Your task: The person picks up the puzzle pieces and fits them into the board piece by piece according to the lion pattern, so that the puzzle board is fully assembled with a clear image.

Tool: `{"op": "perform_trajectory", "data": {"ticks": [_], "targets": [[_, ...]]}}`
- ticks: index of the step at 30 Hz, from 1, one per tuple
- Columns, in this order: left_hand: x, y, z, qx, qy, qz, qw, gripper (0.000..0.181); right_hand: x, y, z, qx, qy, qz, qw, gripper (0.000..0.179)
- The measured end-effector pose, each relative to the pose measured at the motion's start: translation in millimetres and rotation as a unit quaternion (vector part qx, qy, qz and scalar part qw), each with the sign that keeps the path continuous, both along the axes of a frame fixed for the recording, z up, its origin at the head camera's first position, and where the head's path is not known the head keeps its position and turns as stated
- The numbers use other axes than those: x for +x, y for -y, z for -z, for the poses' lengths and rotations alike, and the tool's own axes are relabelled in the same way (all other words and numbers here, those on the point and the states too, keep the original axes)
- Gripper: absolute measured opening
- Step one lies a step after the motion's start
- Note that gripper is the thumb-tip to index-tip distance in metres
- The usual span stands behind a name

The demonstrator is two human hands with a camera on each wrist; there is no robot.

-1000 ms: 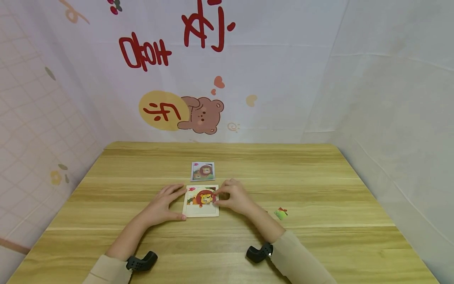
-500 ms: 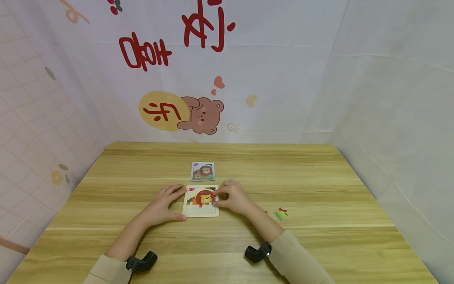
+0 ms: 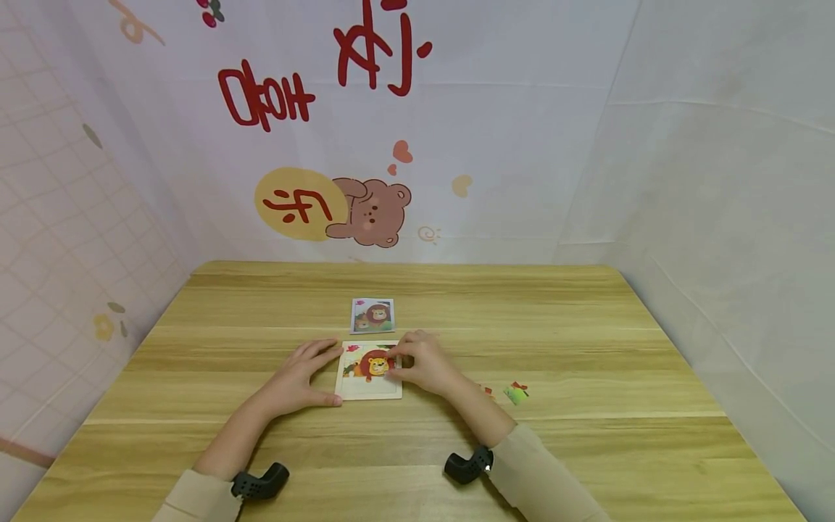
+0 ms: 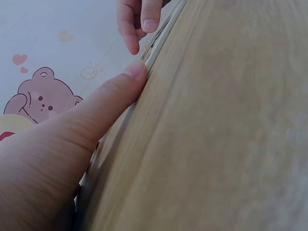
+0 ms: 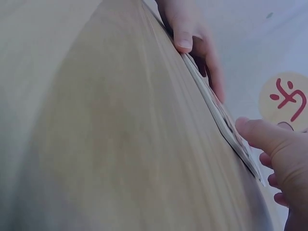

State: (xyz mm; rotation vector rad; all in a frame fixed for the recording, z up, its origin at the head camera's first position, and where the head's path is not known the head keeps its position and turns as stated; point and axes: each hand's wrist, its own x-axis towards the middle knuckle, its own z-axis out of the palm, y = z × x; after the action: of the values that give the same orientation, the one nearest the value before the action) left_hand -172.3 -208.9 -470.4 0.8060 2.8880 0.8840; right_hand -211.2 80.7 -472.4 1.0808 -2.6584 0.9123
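A square puzzle board (image 3: 368,391) with a pale frame lies on the table, its upper half filled with lion picture pieces and its lower strip bare. My left hand (image 3: 298,377) rests at its left side, thumb (image 4: 130,77) straight against the near corner and fingers at the far corner. My right hand (image 3: 432,366) is over the board's right side. Its thumb and index finger pinch a puzzle piece with the lion's face and mane (image 3: 377,364); the fingertips partly hide it. In the right wrist view, the right thumb (image 5: 257,132) touches the board's top.
Just beyond the board lies a picture card (image 3: 372,316) of the same lion scene. Loose puzzle pieces (image 3: 517,393) lie to the right of the right forearm, one partly hidden by it. A printed cloth (image 3: 509,145) hangs behind the wooden table (image 3: 554,326).
My right hand has shifted slightly left over the board, and the lion-face piece now sits more evenly among its neighbours. More of a loose piece shows beside the forearm. The left hand stays put.
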Motion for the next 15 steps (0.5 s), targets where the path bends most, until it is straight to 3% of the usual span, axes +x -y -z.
{"op": "perform_trajectory", "data": {"ticks": [15], "targets": [[0.3, -1.4, -2.5, -0.002, -0.004, 0.0, 1.0, 0.093, 2.6, 8.6, -1.9, 0.014, 0.015, 0.003, 0.9998, 0.022]]}}
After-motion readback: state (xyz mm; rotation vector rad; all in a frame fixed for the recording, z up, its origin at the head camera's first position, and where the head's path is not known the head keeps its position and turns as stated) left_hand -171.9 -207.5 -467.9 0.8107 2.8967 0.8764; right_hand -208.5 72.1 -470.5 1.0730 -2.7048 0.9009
